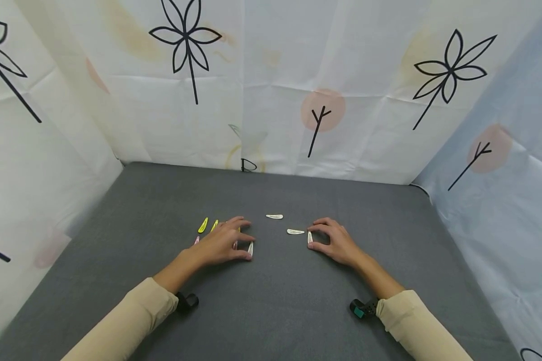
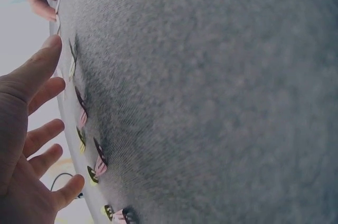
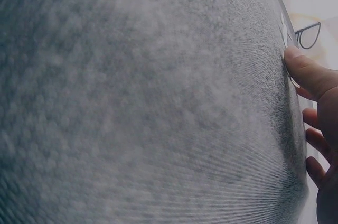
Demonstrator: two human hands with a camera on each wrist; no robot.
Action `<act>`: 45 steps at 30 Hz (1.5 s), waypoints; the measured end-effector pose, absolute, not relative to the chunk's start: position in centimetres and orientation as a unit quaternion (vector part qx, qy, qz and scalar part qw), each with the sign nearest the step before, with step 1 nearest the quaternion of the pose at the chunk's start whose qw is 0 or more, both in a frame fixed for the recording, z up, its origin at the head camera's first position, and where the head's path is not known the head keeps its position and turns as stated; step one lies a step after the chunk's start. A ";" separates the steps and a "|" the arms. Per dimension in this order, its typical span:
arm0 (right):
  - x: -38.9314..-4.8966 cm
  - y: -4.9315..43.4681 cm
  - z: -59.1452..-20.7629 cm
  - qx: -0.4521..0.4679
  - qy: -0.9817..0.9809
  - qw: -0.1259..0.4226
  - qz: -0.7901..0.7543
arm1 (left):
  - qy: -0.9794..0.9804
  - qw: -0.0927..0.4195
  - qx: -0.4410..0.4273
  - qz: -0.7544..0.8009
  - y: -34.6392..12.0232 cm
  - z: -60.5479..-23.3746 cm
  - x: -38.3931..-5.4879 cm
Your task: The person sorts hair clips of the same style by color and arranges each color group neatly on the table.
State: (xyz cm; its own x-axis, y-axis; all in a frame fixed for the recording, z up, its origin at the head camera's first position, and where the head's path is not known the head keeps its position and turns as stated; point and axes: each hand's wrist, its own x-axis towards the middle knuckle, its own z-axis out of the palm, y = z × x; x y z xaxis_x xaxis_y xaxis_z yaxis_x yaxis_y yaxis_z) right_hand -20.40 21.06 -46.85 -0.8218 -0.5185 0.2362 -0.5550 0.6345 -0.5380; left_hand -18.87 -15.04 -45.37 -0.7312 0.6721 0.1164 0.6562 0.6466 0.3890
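Observation:
In the head view my left hand [image 1: 223, 243] hovers over a group of snap hair clips, thumb and fingers spread around a white hair clip [image 1: 250, 249]. The left wrist view shows that hand's fingers apart and holding nothing. Yellow hair clips [image 1: 203, 225] and pink hair clips [image 2: 101, 166] lie under and beside it, partly hidden. Further right, my right hand [image 1: 336, 243] pinches another white hair clip [image 1: 310, 237] end to end between thumb and fingertip, at the table surface.
Two more white hair clips lie between the hands: one near the right fingertips [image 1: 295, 231], another farther back [image 1: 274, 216]. A grey cloth covers the table [image 1: 271, 311]. White patterned curtains [image 1: 271, 85] enclose its back and sides.

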 end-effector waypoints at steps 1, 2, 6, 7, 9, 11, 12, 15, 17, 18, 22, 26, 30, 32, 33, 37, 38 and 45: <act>-20.4 21.1 -46.8 0.297 -0.903 0.029 0.308 | 0.907 0.018 0.365 0.209 -15.1 -45.3 -18.9; -20.4 21.1 -46.8 0.297 -0.903 0.029 0.308 | 0.907 0.017 0.364 0.211 -15.1 -45.3 -18.9; -20.4 21.1 -46.8 0.295 -0.904 0.029 0.308 | 0.907 0.017 0.364 0.212 -15.2 -45.3 -18.9; -20.4 21.1 -46.8 0.295 -0.904 0.029 0.308 | 0.907 0.019 0.364 0.210 -15.2 -45.4 -18.8; -20.4 21.1 -46.8 0.295 -0.904 0.027 0.309 | 0.907 0.024 0.365 0.209 -15.2 -45.4 -18.8; -20.4 21.0 -46.8 0.293 -0.904 0.026 0.310 | 0.907 0.030 0.364 0.209 -15.2 -45.4 -18.8; -20.4 21.0 -46.8 0.293 -0.904 0.026 0.310 | 0.907 0.032 0.364 0.208 -15.2 -45.4 -18.7; -20.4 21.0 -46.9 0.291 -0.904 0.026 0.311 | 0.907 0.033 0.365 0.210 -15.1 -45.3 -18.7; -20.3 20.9 -46.9 0.291 -0.904 0.027 0.311 | 0.906 0.029 0.365 0.212 -15.1 -45.2 -18.7; -20.3 20.9 -46.9 0.291 -0.904 0.027 0.311 | 0.906 0.027 0.366 0.213 -15.1 -45.2 -18.7; -20.3 20.9 -47.0 0.291 -0.904 0.030 0.312 | 0.905 0.018 0.365 0.217 -15.2 -45.0 -18.7; -20.4 21.0 -47.0 0.293 -0.903 0.034 0.312 | 0.905 0.022 0.366 0.215 -15.2 -44.9 -18.7; -20.4 21.0 -47.1 0.295 -0.902 0.036 0.311 | 0.904 0.027 0.369 0.214 -15.2 -45.1 -18.7; -20.4 21.0 -47.1 0.292 -0.904 0.031 0.311 | 0.904 0.029 0.368 0.215 -15.2 -45.2 -18.8; -20.4 21.0 -47.1 0.291 -0.904 0.030 0.311 | 0.904 0.030 0.367 0.216 -15.2 -45.2 -18.8; -20.3 21.0 -47.1 0.285 -0.906 0.030 0.311 | 0.905 0.035 0.365 0.217 -15.1 -45.3 -18.8; -20.3 21.0 -47.1 0.285 -0.906 0.032 0.312 | 0.905 0.036 0.364 0.218 -15.1 -45.3 -18.8; -20.3 20.8 -47.2 0.283 -0.907 0.047 0.307 | 0.908 0.032 0.357 0.216 -14.9 -45.3 -18.8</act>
